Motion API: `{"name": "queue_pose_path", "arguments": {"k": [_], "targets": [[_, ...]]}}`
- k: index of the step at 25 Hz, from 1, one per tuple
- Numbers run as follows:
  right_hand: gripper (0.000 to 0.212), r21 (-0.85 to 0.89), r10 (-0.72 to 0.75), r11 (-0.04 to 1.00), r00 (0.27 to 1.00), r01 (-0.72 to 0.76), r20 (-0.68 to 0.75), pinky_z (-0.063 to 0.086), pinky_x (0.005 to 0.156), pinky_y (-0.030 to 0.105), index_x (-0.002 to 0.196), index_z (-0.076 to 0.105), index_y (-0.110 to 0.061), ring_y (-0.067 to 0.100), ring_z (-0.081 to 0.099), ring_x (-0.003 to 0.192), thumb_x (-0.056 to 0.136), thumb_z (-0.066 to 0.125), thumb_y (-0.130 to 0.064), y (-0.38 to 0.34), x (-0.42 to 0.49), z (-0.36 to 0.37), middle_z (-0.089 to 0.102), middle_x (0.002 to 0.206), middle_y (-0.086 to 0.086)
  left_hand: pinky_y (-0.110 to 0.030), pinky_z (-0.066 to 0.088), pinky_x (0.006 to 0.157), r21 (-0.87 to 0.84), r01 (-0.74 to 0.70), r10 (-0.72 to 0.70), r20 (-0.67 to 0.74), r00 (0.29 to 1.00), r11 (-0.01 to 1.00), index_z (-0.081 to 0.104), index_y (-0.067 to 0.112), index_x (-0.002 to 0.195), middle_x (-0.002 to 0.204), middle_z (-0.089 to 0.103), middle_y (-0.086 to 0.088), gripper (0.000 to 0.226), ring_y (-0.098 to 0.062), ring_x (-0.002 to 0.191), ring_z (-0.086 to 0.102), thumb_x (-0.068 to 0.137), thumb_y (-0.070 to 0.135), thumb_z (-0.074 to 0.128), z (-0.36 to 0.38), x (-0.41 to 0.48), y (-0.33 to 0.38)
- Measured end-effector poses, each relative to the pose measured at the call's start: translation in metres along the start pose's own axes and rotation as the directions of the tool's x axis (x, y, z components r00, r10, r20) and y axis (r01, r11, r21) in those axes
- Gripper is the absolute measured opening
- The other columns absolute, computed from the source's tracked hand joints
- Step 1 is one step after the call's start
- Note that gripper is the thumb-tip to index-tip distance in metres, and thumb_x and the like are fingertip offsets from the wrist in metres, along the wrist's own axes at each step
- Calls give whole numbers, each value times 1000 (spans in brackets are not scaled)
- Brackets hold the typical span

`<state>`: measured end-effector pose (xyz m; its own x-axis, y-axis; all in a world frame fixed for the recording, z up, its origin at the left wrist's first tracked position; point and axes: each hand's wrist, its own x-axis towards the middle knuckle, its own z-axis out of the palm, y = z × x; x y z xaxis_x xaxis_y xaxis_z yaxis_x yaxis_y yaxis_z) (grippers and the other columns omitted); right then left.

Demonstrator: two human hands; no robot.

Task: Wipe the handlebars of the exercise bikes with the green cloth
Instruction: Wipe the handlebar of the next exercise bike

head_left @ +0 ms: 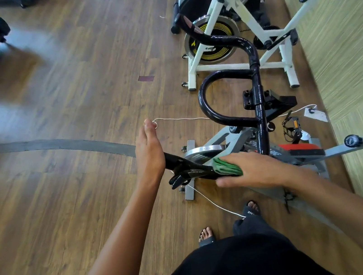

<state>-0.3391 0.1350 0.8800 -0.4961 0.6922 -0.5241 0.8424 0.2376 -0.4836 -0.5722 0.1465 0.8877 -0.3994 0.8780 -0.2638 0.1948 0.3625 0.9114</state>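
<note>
Cloth (226, 167), green and folded, sits on the near arm of the black handlebar (256, 92), gripped against it by the right hand (259, 167), fingers curled over it. Left hand (149, 149) is flat, fingers straight and together, holding nothing, its palm against the bar's tip. This grey bike (230, 139) stands on the floor (74, 95), a white bike (224, 68) beyond.

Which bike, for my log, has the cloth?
The near grey bike, not the white one: the right hand holds the green cloth on its handlebar.
</note>
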Motion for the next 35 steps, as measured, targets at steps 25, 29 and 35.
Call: {"name": "queue_pose_path", "arguments": {"k": [25, 29, 35], "targets": [[72, 15, 107, 990, 667, -143, -737, 22, 120, 53, 156, 25, -26, 27, 18, 151, 92, 59, -25, 61, 29, 3, 20, 164, 4, -50, 44, 104, 277, 38, -67, 96, 993, 960, 47, 18, 132, 134, 47, -13, 44, -30, 115, 55, 94, 40, 50, 135, 96, 41], [78, -36, 208, 957, 769, -287, -604, -2, 123, 49, 159, -1, -26, 25, -12, 153, 99, 34, -62, 68, 42, -2, -11, 166, 2, -52, 41, 107, 309, 67, -112, 133, 985, 949, 39, 17, 141, 142, 41, -13, 54, -33, 124, 49, 98, 51, 42, 145, 108, 37], [58, 154, 333, 941, 744, -301, -580, -3, 124, 47, 157, 3, -36, 13, -22, 150, 103, 9, -58, 60, 48, -9, -14, 164, -12, -48, 25, 116, 302, -16, -47, 200, 979, 953, 28, 20, 154, 154, 35, -14, 58, -33, 142, 30, 104, 50, 29, 163, 116, 35]]}}
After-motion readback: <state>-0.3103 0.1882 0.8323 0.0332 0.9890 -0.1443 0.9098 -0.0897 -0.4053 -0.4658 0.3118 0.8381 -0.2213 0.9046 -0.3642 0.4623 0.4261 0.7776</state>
